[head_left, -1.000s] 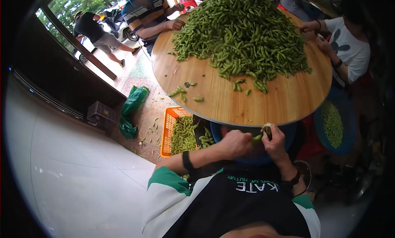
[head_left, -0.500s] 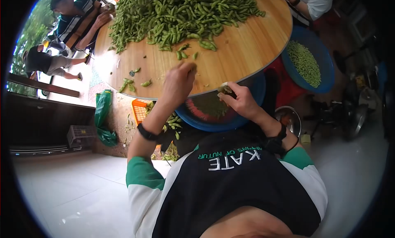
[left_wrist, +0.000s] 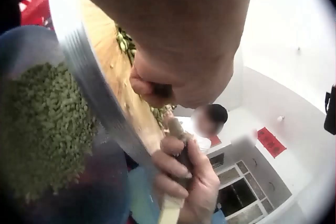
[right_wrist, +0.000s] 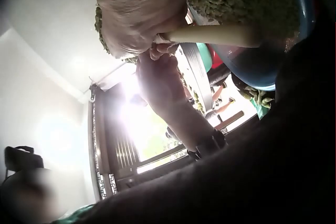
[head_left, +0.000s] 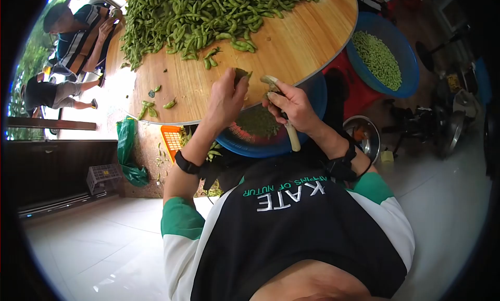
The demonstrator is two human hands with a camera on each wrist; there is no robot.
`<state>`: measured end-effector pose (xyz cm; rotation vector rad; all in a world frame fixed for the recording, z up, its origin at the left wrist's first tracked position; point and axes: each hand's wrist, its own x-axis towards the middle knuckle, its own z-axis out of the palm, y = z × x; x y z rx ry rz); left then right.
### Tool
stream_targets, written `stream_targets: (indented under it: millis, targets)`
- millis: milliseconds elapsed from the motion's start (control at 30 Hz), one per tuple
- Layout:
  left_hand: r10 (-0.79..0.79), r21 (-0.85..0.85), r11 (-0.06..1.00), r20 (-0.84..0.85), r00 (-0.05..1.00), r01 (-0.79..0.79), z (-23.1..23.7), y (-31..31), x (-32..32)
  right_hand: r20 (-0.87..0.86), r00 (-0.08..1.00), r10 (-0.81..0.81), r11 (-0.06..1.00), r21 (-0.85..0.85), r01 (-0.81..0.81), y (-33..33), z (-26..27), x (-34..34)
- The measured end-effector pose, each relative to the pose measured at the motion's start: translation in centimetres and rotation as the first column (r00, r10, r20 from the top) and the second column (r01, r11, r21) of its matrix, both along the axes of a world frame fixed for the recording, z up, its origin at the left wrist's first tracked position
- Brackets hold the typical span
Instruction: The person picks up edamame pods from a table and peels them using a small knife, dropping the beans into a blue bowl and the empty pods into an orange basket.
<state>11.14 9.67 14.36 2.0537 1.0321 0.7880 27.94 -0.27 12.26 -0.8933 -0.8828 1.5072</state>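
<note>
Over the front edge of the round wooden table (head_left: 297, 48), the left hand (head_left: 224, 100) pinches a green pod (head_left: 241, 75), partly hidden by its fingers. Just right of it, the right hand (head_left: 296, 109) curls round a tool with a pale handle (head_left: 293, 137), which points down toward the body; the rest of the tool is mostly covered. Its thumb and finger bear something whitish. The hands are apart in the head view. A large heap of green pods (head_left: 182, 20) lies on the table. Below the hands stands a blue basin (head_left: 247, 147) holding small green pieces.
A second blue basin (head_left: 411, 77) of shelled beans stands at right, near a metal bowl (head_left: 376, 145). An orange basket (head_left: 172, 139) and green bag (head_left: 126, 152) are at left. A few loose pods (head_left: 148, 109) lie on the table. Another person (head_left: 86, 33) sits at far left.
The left hand left the right hand's side, reached over the table, and is now nearer the right hand with a pod in its fingers. The pale handle has come into sight under the right hand.
</note>
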Motion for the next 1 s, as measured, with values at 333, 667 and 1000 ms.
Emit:
stream_targets:
  millis: [333, 667, 1000]
  targets:
    - [0.097, -0.469, 0.875, 0.417, 0.904, 0.122, -1.4, -3.8, 0.4, -0.229, 0.968, 0.104, 0.994, -0.008, -0.108, -0.5, -0.3, -0.2]
    - [0.063, -0.356, 0.932, 0.346, 0.936, 0.069, -1.5, -4.4, 0.1, -0.320, 0.938, 0.131, 0.988, -0.035, -0.150, -0.8, 0.3, -0.2]
    - [0.072, -0.267, 0.961, 0.486, 0.871, 0.070, -2.3, -4.8, 0.5, -0.148, 0.989, -0.027, 0.999, -0.044, 0.021, -0.9, 0.4, -1.3]
